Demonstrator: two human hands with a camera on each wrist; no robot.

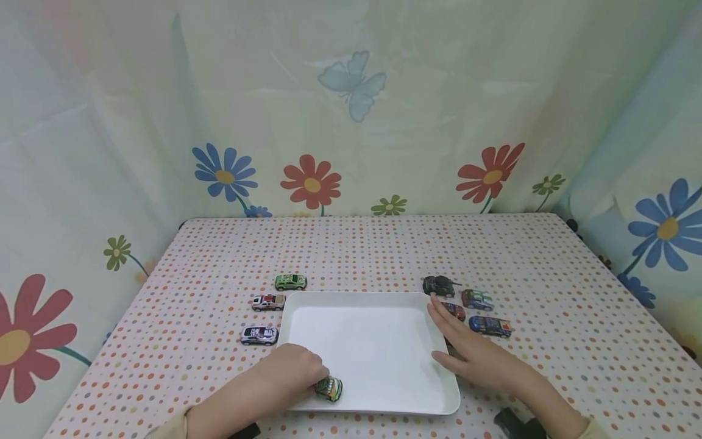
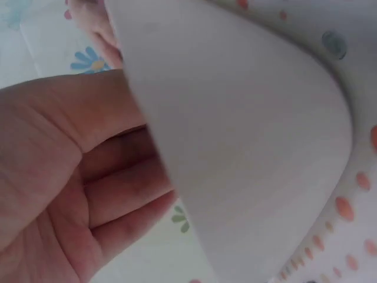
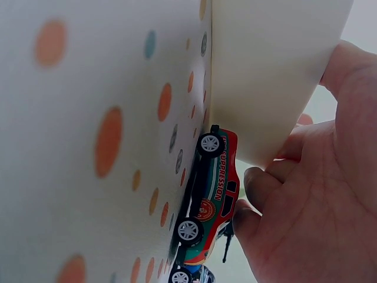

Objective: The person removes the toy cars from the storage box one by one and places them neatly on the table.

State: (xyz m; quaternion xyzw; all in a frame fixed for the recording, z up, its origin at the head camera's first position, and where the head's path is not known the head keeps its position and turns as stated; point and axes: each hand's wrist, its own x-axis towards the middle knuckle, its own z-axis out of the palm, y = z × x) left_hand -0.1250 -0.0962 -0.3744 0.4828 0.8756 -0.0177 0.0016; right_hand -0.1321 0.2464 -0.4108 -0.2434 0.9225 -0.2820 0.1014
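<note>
A white rectangular tray (image 1: pixel 373 347) lies on the dotted cloth in front of the person. My left hand (image 1: pixel 290 372) reaches over its left rim, fingers curled down at a green toy car (image 1: pixel 330 389) inside the front left corner. In the left wrist view the tray wall (image 2: pixel 235 130) hides the fingertips and that car. My right hand (image 1: pixel 477 353) rests at the right rim with fingers extended. Below it, in the right wrist view, a red and green toy car (image 3: pixel 213 194) stands beside the tray's outer wall.
Left of the tray stand a bright green car (image 1: pixel 290 281), a white and orange car (image 1: pixel 268 302) and a silver car (image 1: pixel 259 335). To the right are a black toy vehicle (image 1: pixel 439 286), a green and blue car (image 1: pixel 477 299) and a dark blue car (image 1: pixel 490 326).
</note>
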